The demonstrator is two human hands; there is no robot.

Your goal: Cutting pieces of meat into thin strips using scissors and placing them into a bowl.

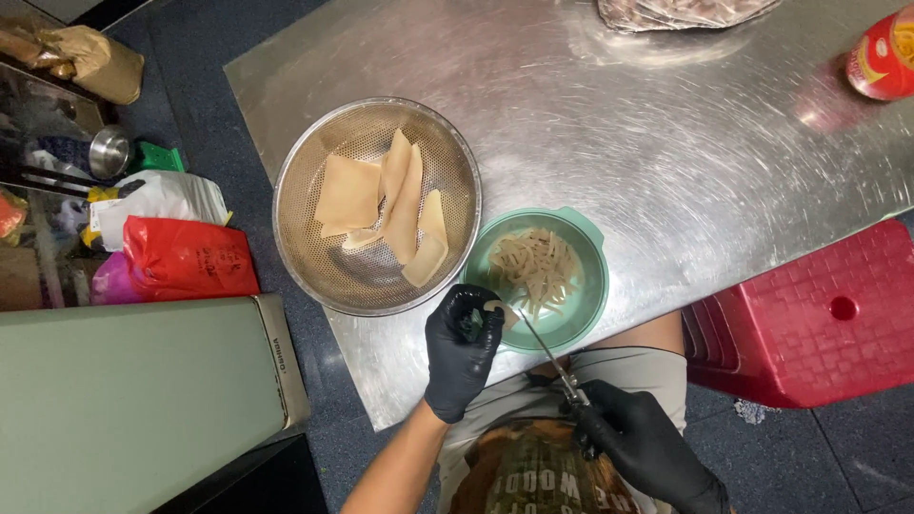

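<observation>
Both my hands wear black gloves. My left hand (462, 347) pinches a small pale piece (502, 311) over the near rim of a green bowl (592, 286). My right hand (643, 443) grips scissors (550, 357) whose blades reach up to that piece. Inside the green bowl lies a heap of thin pale strips (538, 266). To its left stands a round metal colander (295, 243) with several flat beige sheets (381, 205) in it.
All stands on a steel table (666, 143). A red plastic stool (819, 314) is at the right, a red can (881, 57) at the far right corner. Red and white bags (176, 247) and a grey-green box (133, 390) lie at the left.
</observation>
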